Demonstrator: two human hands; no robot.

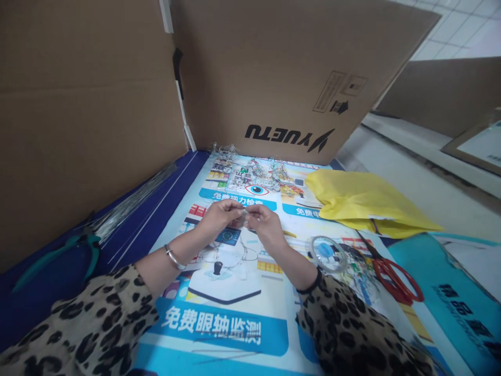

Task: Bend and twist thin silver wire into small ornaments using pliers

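Observation:
My left hand (221, 216) and my right hand (264, 222) meet over the middle of the printed sheet, with thumbs and fingers pinched together. Between the fingertips shows a small pale piece (245, 216), too small and blurred to name. Just below the hands, thin wire loops (248, 254) show against the sheet; whether they join the held piece I cannot tell. A small black-topped item (217, 268) is nearer to me, between my forearms. To the right of my right wrist lies a roll of clear tape (327, 254).
Red-handled scissors (395, 277) and a yellow bag (368, 201) lie at right, beside a teal package (434, 292). Green-handled pliers (88, 243) and a bundle of straight wires (135, 203) lie at left. Tangled wire pieces (266, 175) lie before the cardboard wall (289, 78).

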